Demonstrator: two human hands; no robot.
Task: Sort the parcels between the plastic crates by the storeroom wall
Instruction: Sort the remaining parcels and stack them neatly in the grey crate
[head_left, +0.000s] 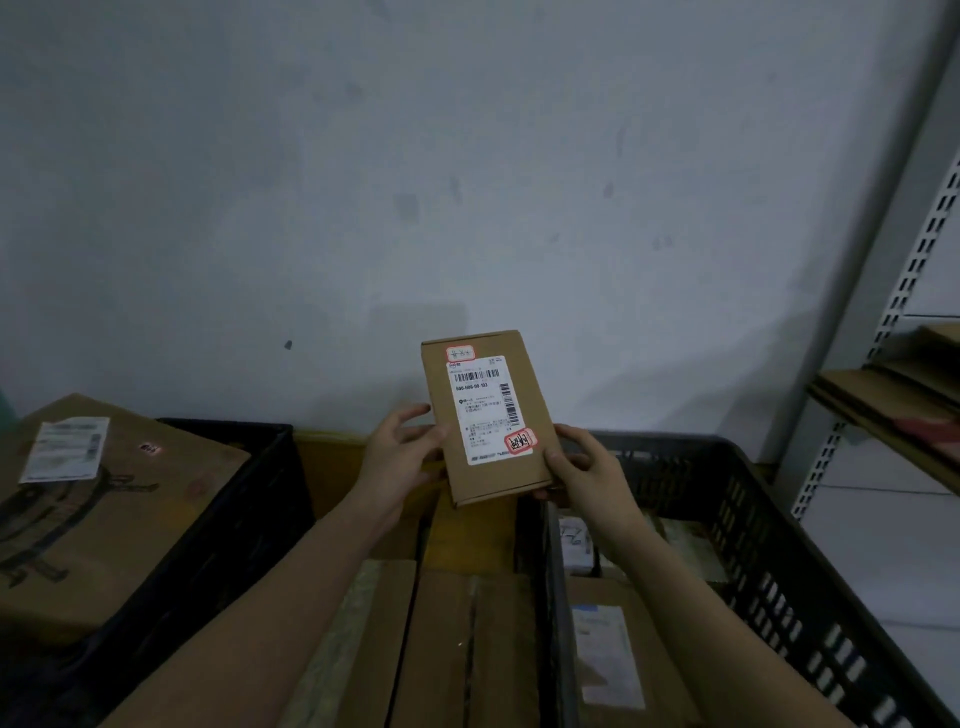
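Left hand (402, 449): fingers curled along the left long edge of a small flat cardboard parcel (485, 415), thumb on its front face, gripping. Right hand (582, 470): pinches the parcel's lower right corner, thumb on the front, fingers behind. Parcel held up off everything, tilted back toward the grey wall (467, 182), top edge leaning slightly to 11 o'clock. White shipping label (485, 408) faces the camera, with a barcode and two red-bordered stickers, one at the label's 11 o'clock, one at its 5 o'clock. Handwriting on them too small to read.

From the parcel outward: at 8 o'clock, a black crate (249, 488) holding a large brown carton (119, 519) with its own label. At 4 o'clock, a dark slatted crate (769, 545) with several labelled parcels inside. At 6 o'clock, between the forearms, more brown boxes (441, 623) packed side by side. At 3 o'clock, metal shelving (893, 312) with flattened cardboard.

Step in hand, by judgement: reading the label to decide which crate takes this parcel. Next move calls for picking left or right, then lowering the parcel flat into a free gap; the right crate looks the nearer reach, but which one is correct cannot be told.
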